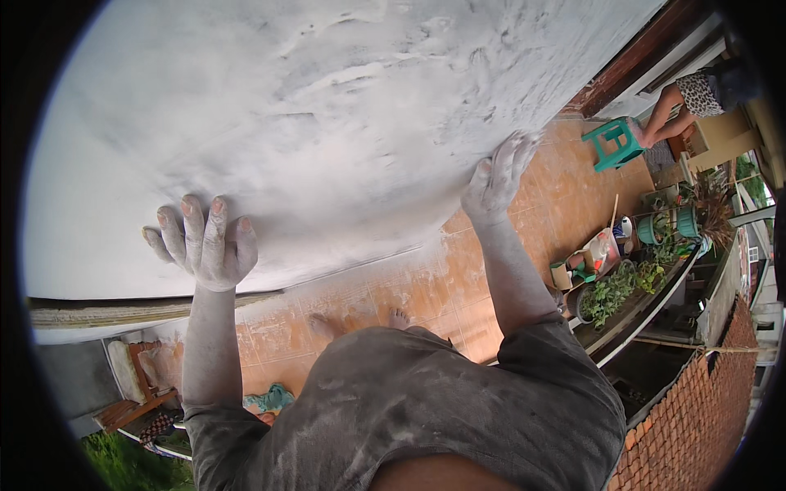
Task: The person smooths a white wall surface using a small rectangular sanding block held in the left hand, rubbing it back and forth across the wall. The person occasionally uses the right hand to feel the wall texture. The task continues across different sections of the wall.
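A white wall (344,155), smeared with grey patches and powdery streaks, fills the upper part of the view. My left hand (209,245), coated in white dust, rests on it at the left with fingers spread and nothing visible in them. Farther right, my right hand (495,182) is against the wall near its right side, its fingers stretched out and lying flat. Its fingertips are slightly blurred, and what lies under the palm is hidden. White powder covers both forearms.
Dusty orange floor tiles (467,286) lie below. A green stool (614,146) stands at the right, with another person's legs (665,114) at it. Potted plants (610,293) and a box of items (596,255) line the railing. A teal cloth (270,398) lies at lower left.
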Available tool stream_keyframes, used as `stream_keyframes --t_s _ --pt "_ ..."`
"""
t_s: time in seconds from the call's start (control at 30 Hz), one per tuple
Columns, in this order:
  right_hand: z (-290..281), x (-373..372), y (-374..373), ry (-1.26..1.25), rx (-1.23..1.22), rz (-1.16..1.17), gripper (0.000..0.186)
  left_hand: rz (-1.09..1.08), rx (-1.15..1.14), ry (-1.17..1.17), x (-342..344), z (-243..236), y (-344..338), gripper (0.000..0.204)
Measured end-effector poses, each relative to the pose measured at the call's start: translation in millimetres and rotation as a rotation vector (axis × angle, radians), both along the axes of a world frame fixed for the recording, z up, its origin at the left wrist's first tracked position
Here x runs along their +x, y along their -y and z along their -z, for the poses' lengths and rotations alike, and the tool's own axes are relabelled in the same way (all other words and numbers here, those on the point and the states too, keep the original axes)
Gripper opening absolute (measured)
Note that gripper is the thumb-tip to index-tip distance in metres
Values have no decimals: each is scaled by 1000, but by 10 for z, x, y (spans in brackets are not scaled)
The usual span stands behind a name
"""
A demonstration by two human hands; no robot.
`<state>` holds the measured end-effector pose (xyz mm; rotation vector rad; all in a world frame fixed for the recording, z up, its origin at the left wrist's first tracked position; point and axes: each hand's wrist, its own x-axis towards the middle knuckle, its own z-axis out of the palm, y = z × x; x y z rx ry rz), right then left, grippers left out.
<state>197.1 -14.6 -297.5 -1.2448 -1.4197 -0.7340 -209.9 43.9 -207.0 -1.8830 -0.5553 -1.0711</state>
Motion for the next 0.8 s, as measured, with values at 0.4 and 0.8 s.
stream_keyframes --t_s 0.4,0.8 --pt "-321 362 -219 13 114 45 54 5 -23 33 -10 39 -34 49" --pt "-394 618 -202 48 136 -80 56 1 -15 61 -22 76 -9 48"
